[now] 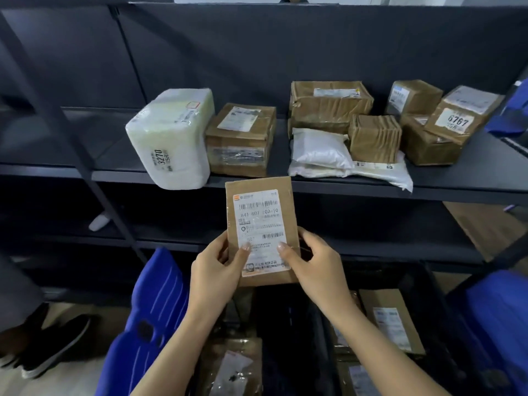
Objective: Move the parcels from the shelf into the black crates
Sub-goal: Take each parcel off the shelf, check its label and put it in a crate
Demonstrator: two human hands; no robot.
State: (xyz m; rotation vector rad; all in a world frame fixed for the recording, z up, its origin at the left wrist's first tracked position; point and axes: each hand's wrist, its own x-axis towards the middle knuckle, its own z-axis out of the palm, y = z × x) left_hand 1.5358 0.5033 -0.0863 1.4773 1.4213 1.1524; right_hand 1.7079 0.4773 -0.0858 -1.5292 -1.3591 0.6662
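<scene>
Parcel of flat brown cardboard is gripped at its lower end by both hands. The left hand is curled round the edge at eight o'clock, the right hand round the edge at four o'clock. Both thumbs are pressed on the white label, with the fingers tucked behind. The parcel is held upright in the air, just below the front lip of the shelf and above the black crates. Barcodes and printed digits are seen on its label, which covers most of the face.

More parcels are left on the shelf. At eleven o'clock from the held one lies a white wrapped bundle marked 3270, touching a taped box. At one o'clock lie white bags and several boxes, one of them marked 6767.

In the crates, a labelled box is seen at five o'clock and another at six o'clock.
</scene>
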